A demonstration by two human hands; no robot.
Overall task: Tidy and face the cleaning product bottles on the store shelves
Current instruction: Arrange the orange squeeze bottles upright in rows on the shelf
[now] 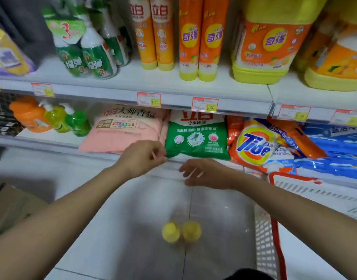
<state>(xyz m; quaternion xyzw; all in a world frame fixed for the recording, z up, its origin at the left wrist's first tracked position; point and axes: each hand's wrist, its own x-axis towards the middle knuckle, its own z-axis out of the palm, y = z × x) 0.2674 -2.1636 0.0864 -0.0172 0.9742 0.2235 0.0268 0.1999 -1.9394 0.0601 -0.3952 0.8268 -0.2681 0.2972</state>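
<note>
On the lower shelf (48, 138), mid-frame, a pink bag (123, 134) lies left of the green bag (195, 138). The left hand (142, 156) has its fingers curled on the green bag's lower left corner, pinching it. The bag is green with a white top and printed text. It lies flat, long axis front to back, bottom edge at the shelf lip. Just below that edge the right hand (205, 173) hovers, fingers loosely spread, holding nothing. A Tide bag (254, 146) lies just right.
</note>
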